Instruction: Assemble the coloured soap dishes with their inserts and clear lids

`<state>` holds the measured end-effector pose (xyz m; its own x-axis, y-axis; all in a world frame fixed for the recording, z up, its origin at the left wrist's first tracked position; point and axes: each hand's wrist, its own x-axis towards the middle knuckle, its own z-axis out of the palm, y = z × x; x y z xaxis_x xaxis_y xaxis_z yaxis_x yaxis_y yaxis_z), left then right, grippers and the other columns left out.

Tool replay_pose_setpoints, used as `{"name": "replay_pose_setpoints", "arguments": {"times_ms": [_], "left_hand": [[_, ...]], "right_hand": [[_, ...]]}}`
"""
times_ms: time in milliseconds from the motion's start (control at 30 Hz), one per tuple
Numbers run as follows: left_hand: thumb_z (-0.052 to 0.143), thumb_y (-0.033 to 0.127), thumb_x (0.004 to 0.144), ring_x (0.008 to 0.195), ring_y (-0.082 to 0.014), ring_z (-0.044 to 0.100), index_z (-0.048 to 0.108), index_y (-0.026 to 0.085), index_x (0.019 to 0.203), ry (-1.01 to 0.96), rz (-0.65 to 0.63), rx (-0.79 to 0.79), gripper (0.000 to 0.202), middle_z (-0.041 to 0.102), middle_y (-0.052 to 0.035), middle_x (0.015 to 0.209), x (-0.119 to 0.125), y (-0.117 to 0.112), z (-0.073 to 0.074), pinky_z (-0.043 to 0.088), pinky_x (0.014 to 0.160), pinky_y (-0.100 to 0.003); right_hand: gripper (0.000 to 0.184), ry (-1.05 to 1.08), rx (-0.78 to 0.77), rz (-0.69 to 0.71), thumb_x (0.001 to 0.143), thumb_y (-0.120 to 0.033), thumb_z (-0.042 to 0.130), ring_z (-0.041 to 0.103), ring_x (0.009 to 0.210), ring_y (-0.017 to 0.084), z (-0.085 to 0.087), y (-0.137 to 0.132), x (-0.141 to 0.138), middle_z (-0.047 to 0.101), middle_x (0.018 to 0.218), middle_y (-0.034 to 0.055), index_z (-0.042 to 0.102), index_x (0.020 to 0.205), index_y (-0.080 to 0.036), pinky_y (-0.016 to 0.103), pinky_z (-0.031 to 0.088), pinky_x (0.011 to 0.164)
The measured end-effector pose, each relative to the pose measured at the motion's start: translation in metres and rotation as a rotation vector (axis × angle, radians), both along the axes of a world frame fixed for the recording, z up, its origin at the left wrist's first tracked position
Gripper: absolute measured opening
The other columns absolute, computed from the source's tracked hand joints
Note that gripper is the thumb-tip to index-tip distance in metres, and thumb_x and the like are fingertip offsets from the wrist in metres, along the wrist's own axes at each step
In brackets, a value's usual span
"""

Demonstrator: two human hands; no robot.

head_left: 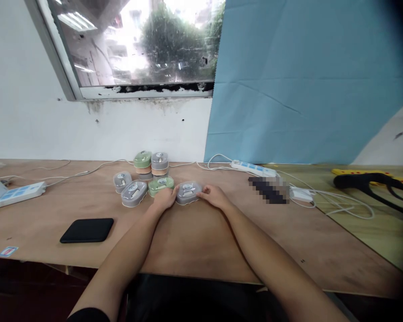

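A small grey lidded box point(188, 193) with a round label on its lid sits on the wooden table between my hands. My left hand point(165, 198) is closed against the box's left side, its thumb along the edge. At the right end, the bent fingers of my right hand point(214, 195) grip the rim. Just beyond my left hand lies a green box point(160, 184) of the same shape, partly covered by it. Two more grey boxes, one larger point(134, 193) and one smaller-looking point(122, 180), stand to the left.
Behind are two stacks of boxes, one topped green point(142, 159), the other grey point(160, 162). A black flat case point(87, 230) lies front left. Power strips point(253, 168) and white cables run along the back. A blurred-out dark object point(268, 190) and black straps point(366, 182) are right.
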<state>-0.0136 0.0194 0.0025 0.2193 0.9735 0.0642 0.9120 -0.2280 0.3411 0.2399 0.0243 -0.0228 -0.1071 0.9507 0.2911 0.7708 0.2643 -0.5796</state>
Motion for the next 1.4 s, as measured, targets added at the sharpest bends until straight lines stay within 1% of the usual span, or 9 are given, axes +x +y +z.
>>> {"name": "replay_pose_setpoints", "arguments": {"times_ms": [133, 200, 267, 367, 567, 767, 900, 1133, 1400], "left_hand": [[0.018, 0.07, 0.088, 0.08, -0.0229, 0.065, 0.068, 0.019, 0.075, 0.055, -0.294, 0.041, 0.073, 0.07, -0.0096, 0.084, 0.004, -0.007, 0.003, 0.043, 0.067, -0.029], [0.026, 0.071, 0.086, 0.076, -0.0211, 0.064, 0.067, 0.02, 0.072, 0.082, -0.347, 0.029, 0.067, 0.069, -0.0068, 0.079, 0.008, -0.011, 0.004, 0.042, 0.064, -0.027], [0.033, 0.07, 0.085, 0.073, -0.0203, 0.063, 0.066, 0.021, 0.07, 0.093, -0.343, 0.023, 0.061, 0.068, -0.0055, 0.075, 0.011, -0.012, 0.004, 0.041, 0.063, -0.026], [0.04, 0.065, 0.085, 0.073, -0.02, 0.063, 0.066, 0.022, 0.076, 0.067, -0.322, 0.046, 0.051, 0.068, -0.0042, 0.075, 0.012, -0.014, 0.004, 0.042, 0.063, -0.027], [0.049, 0.055, 0.085, 0.084, -0.021, 0.065, 0.066, 0.023, 0.094, -0.008, -0.323, 0.047, 0.038, 0.07, -0.0037, 0.091, 0.01, -0.018, 0.009, 0.045, 0.069, -0.027], [0.051, 0.054, 0.084, 0.093, -0.0229, 0.064, 0.064, 0.026, 0.106, -0.003, -0.318, 0.024, 0.038, 0.07, -0.0041, 0.104, 0.011, -0.02, 0.009, 0.046, 0.074, -0.028], [0.05, 0.055, 0.084, 0.092, -0.0225, 0.065, 0.064, 0.026, 0.105, 0.003, -0.318, 0.018, 0.039, 0.07, -0.004, 0.103, 0.011, -0.018, 0.008, 0.046, 0.073, -0.028], [0.049, 0.056, 0.084, 0.093, -0.0231, 0.065, 0.065, 0.026, 0.106, -0.006, -0.311, 0.004, 0.04, 0.07, -0.0045, 0.104, 0.01, -0.018, 0.007, 0.046, 0.075, -0.028], [0.05, 0.054, 0.085, 0.091, -0.022, 0.065, 0.065, 0.026, 0.105, -0.022, -0.327, 0.024, 0.038, 0.07, -0.0032, 0.102, 0.01, -0.018, 0.007, 0.047, 0.075, -0.028]], "right_hand": [[0.03, -0.037, 0.062, -0.221, 0.08, -0.05, 0.058, 0.055, 0.067, 0.015, 0.0, 0.002, 0.004, 0.064, 0.073, 0.0007, 0.062, 0.089, -0.022, 0.024, 0.032, 0.058], [0.028, -0.038, 0.074, -0.275, 0.082, -0.047, 0.056, 0.055, 0.066, 0.016, 0.001, 0.002, 0.004, 0.064, 0.072, 0.0008, 0.062, 0.092, -0.022, 0.024, 0.032, 0.057], [0.029, -0.014, 0.092, -0.257, 0.084, -0.049, 0.052, 0.056, 0.064, 0.015, 0.004, -0.002, 0.0, 0.063, 0.07, 0.0002, 0.062, 0.092, -0.022, 0.024, 0.032, 0.057], [0.034, -0.001, 0.113, -0.132, 0.082, -0.054, 0.054, 0.057, 0.066, 0.015, 0.009, -0.01, -0.011, 0.063, 0.069, -0.001, 0.061, 0.092, -0.022, 0.024, 0.035, 0.059], [0.057, -0.052, 0.097, -0.046, 0.069, -0.053, 0.071, 0.059, 0.073, 0.016, 0.011, -0.019, -0.036, 0.065, 0.079, -0.0014, 0.055, 0.115, -0.024, 0.025, 0.039, 0.064], [0.042, -0.035, 0.143, -0.133, 0.083, -0.031, 0.058, 0.06, 0.097, 0.019, 0.004, -0.007, -0.021, 0.066, 0.108, 0.0058, 0.051, 0.124, -0.021, 0.029, 0.042, 0.08], [0.043, -0.008, 0.074, -0.215, 0.084, -0.035, 0.058, 0.06, 0.1, 0.021, 0.001, -0.001, -0.008, 0.065, 0.114, 0.0076, 0.051, 0.123, -0.02, 0.032, 0.044, 0.083], [0.045, -0.06, 0.123, -0.106, 0.08, -0.037, 0.062, 0.055, 0.111, 0.022, 0.0, -0.004, -0.018, 0.061, 0.12, 0.0098, 0.053, 0.12, -0.019, 0.034, 0.041, 0.093], [0.029, -0.078, 0.202, -0.041, 0.079, -0.035, 0.063, 0.054, 0.105, 0.021, 0.0, -0.009, -0.025, 0.062, 0.108, 0.0069, 0.058, 0.103, -0.02, 0.035, 0.04, 0.092]]}}
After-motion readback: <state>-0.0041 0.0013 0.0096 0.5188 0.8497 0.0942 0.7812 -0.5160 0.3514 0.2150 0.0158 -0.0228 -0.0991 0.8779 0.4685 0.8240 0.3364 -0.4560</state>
